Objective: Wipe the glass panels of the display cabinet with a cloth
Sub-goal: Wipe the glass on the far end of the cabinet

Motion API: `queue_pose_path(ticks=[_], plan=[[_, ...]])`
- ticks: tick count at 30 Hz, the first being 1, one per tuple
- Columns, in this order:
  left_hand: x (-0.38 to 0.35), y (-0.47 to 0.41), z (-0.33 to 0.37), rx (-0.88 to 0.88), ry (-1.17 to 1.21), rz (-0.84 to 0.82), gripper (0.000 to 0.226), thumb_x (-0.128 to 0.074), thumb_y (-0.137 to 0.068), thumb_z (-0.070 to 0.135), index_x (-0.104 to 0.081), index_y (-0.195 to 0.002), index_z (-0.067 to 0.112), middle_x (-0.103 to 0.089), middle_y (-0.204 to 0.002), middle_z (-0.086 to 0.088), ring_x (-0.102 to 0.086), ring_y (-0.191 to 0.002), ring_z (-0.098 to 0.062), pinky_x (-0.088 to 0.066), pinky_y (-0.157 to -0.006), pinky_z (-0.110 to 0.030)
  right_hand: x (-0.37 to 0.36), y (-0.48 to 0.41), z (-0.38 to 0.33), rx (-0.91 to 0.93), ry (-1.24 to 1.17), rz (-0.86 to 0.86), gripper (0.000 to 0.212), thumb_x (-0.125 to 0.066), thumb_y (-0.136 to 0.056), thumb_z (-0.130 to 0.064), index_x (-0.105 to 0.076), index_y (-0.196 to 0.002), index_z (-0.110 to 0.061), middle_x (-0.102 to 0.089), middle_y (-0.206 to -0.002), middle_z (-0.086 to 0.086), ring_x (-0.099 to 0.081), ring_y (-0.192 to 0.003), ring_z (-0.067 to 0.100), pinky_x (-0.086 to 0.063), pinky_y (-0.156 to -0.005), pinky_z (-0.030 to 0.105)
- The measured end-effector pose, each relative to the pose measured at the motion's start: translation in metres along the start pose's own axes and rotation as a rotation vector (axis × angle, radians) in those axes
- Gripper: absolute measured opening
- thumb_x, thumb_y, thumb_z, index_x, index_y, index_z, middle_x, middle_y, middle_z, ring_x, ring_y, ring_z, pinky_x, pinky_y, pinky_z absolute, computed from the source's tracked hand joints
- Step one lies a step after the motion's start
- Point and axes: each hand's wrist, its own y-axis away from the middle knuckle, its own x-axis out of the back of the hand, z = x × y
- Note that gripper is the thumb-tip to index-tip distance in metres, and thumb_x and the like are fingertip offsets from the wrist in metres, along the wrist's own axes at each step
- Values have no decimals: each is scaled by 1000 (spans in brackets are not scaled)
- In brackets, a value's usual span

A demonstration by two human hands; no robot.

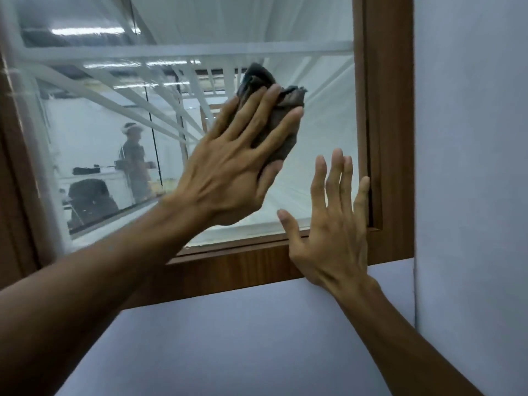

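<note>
A glass panel (323, 132) in a brown wooden frame (388, 115) fills the upper part of the head view. My left hand (231, 170) lies flat against the glass and presses a crumpled dark grey-brown cloth (265, 84) onto it, right of the panel's middle. The cloth sticks out above my fingertips. My right hand (334, 224) is spread open at the panel's lower right corner, its palm on the frame's bottom rail and its fingers on the glass. It holds nothing.
Pale lilac wall (257, 338) surrounds the frame below and on the right (471, 138). The glass shows white beams, white sheeting and, at the left, a standing person (134, 158) beside a dark chair (91, 198).
</note>
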Motion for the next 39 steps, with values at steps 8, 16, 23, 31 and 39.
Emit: queue_pose_path(ticks=[8, 16, 23, 31, 39], plan=[[-1, 57, -3, 20, 2, -23, 62, -35, -107, 44, -22, -164, 24, -9, -172, -12, -5, -160, -27, -11, -129, -52, 0, -18, -6, 128, 3, -23, 77, -30, -103, -53, -8, -165, -12, 4, -172, 16, 7, -159, 31, 3, -125, 64], [-3, 39, 6, 101, 16, -8, 64, -33, -108, 41, -17, -165, 18, -4, -172, -17, 1, -160, -30, -8, -128, -54, -13, -53, -39, 131, -107, 96, 65, -36, -103, -22, -17, -164, -12, -6, -172, 15, 3, -160, 30, 2, -125, 65], [20, 84, -69, 340, 23, 22, 67, -26, -107, 44, -9, -165, 15, 0, -172, -17, 2, -160, -29, -3, -130, -52, -19, -51, -70, 208, -44, 17, 71, -27, -105, -42, -9, -163, -6, 1, -171, 18, 5, -159, 32, 2, -124, 67], [15, 105, -32, -47, 109, -161, 62, -33, -110, 34, -13, -165, 13, -3, -173, -10, 4, -160, -25, -1, -130, -49, -21, 26, -102, 144, -8, -65, 79, -34, -103, -45, -9, -162, 1, 1, -171, 20, 3, -159, 33, -5, -124, 66], [37, 143, -65, -333, 248, -422, 54, -34, -110, 29, -27, -163, 22, -15, -172, 1, -3, -161, -19, -3, -130, -48, -21, 47, -103, 88, -60, -33, 112, -48, -90, -72, -15, -158, 10, -10, -168, 28, -5, -158, 40, -5, -126, 63]])
